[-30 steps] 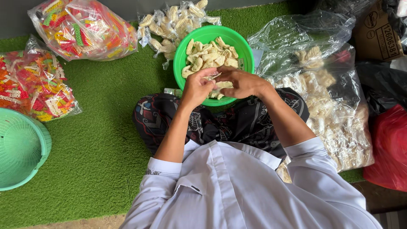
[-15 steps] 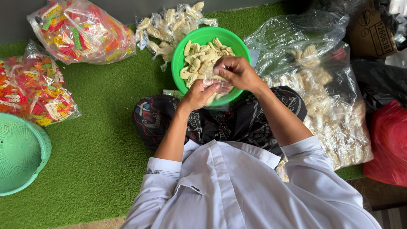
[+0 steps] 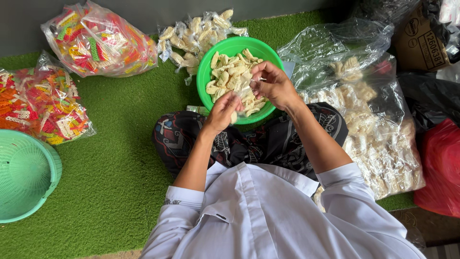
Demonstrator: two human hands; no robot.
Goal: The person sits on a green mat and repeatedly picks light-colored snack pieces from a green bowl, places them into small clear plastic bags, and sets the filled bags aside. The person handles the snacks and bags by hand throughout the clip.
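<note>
Hands [image 3: 249, 96] on clear bag [image 3: 245, 92] — axis slanted.

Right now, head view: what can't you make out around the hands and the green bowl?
- Small clear bag between left hand and right hand: contents unclear, film too transparent.
- Green bowl: near rim hidden by both hands.
- Mint basket: cut off by left edge.
- Red bag: cut off by right edge, contents hidden.

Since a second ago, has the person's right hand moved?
Yes. The right hand has risen from the green bowl's near rim toward its middle.
</note>
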